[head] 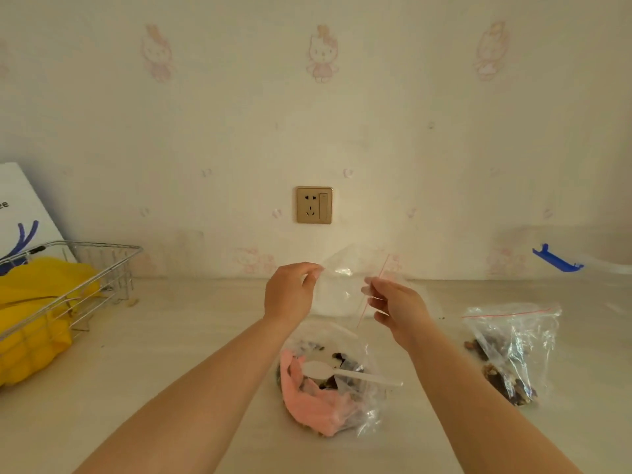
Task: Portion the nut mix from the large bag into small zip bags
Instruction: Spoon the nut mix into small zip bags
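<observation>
Head view: both hands raised over the middle of the table, toward its back edge. Left hand [290, 292] pinches one corner of an empty small zip bag [342, 285] between thumb and fingers; right hand [393, 306] pinches the red-striped mouth edge of the same bag, fingers curled narrow on the plastic. Bag hangs clear of the table, nothing visible inside it.

Below the hands, near the front edge, sits the large bag [328, 381], mouth open, dark nut mix showing, a pink liner or wrapper bunched inside. White plastic spoon [349, 372] lies across its opening, untouched. Toward the right edge lies a filled zip bag [513, 347], nuts inside, well apart from the large bag.

Left edge: wire basket [85, 285] holding yellow cloth [30, 323].

Judgement: at least one portion done; step in hand is opening a fresh bag. Next move likely calls for parting the zip seal, keeping the mouth spread with one hand, and freeing the other for the spoon.
</observation>
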